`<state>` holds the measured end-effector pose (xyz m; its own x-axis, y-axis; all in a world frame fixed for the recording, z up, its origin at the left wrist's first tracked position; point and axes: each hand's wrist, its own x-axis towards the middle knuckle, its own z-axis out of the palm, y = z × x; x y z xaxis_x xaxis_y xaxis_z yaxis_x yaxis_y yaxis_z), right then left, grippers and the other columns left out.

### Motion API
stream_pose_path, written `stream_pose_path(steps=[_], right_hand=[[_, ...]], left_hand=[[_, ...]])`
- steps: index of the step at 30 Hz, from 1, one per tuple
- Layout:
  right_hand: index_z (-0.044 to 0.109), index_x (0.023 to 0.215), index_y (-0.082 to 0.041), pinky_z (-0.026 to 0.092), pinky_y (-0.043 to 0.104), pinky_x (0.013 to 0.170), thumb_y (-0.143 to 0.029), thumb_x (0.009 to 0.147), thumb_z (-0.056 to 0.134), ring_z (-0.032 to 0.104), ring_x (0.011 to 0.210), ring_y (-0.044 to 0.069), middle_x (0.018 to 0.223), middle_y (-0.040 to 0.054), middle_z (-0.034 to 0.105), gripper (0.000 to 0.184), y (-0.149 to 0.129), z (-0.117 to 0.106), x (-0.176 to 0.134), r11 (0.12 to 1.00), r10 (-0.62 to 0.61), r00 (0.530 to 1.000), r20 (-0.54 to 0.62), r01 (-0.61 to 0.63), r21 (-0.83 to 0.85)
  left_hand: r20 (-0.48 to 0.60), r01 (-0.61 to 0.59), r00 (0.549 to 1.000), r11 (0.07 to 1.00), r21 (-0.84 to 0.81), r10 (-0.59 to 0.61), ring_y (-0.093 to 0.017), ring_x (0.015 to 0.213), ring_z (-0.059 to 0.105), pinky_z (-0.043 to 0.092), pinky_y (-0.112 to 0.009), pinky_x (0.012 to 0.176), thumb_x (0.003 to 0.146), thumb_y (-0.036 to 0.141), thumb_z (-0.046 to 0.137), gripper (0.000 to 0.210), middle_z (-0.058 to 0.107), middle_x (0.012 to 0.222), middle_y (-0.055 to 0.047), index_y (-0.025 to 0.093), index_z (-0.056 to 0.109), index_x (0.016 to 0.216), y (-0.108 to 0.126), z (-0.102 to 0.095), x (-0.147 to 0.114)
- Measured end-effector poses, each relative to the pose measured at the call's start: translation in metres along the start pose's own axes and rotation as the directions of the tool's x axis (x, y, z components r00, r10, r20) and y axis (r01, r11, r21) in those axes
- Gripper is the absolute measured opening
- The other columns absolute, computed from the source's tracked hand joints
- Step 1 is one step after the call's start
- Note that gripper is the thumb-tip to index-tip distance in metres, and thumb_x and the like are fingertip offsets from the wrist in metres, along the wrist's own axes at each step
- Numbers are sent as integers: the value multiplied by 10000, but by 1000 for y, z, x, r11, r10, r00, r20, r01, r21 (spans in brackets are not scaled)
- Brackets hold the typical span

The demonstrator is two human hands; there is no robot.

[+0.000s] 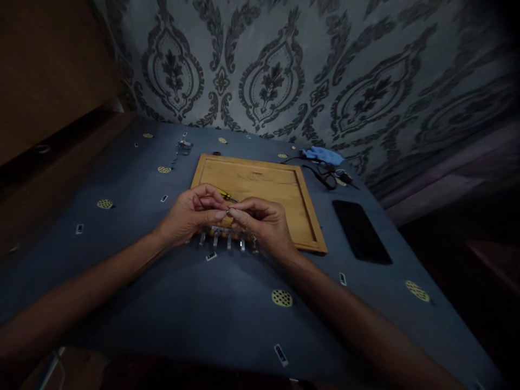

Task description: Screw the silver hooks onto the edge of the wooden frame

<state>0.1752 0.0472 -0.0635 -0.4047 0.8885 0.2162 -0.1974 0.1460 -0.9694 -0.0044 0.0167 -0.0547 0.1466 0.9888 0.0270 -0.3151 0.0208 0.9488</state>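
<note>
My left hand (pixel 195 211) and my right hand (pixel 264 219) meet fingertip to fingertip above the near part of a framed wooden board (pixel 252 176). Both are closed in a pinch on something tiny, mostly hidden by the fingers. Behind the fingertips lies a tool with a yellow and black handle (pixel 221 193) and a thin metal shaft, which looks like a screwdriver, partly covered by my hands. Just below my hands, a row of several shiny metal hooks (pixel 229 240) juts out at the board's near edge; my hands hide part of it.
A blue patterned cloth covers the table (pixel 162 303). To the right lie a black phone (pixel 361 230), dark-framed glasses (pixel 323 176) and a blue cloth (pixel 323 155). Small metal pieces (pixel 183 146) lie at the back left. A patterned wall (pixel 268 70) stands behind, a wooden cabinet (pixel 57 70) at left.
</note>
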Motion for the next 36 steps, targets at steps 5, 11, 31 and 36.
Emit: stream_pose_path(steps=[5,11,31,36], right_hand=[[770,762,-242,572,253,577,-462,725,881,641,555,101,664,-38,712,249,-2,1,-4,999,32,999,5,-32,21],[756,732,-239,514,230,511,-465,702,891,597,507,91,600,-46,686,265,-2,-1,-7,994,96,995,14,-96,47],[732,758,-204,463,205,492,-488,719,883,514,475,59,606,-48,659,324,-6,-10,-16,992,105,982,157,-114,46],[730,768,-193,466,208,498,-469,735,876,547,495,70,620,-38,664,314,-8,-17,-17,996,90,983,162,-90,-5]], left_hand=[[-6,-44,999,999,28,44,-112,669,710,588,-206,635,619,316,949,431,748,782,17,178,608,843,-1,2,-3],[2,-50,999,996,79,50,-94,671,691,557,-182,627,645,244,935,362,741,769,25,178,626,822,2,4,-6],[141,211,968,977,-6,-208,-92,609,654,562,-197,608,636,425,940,445,707,692,-3,149,630,796,-2,9,-8],[101,174,977,975,138,-189,-92,600,626,542,-208,594,742,508,833,425,689,713,-18,148,613,799,3,8,-7]])
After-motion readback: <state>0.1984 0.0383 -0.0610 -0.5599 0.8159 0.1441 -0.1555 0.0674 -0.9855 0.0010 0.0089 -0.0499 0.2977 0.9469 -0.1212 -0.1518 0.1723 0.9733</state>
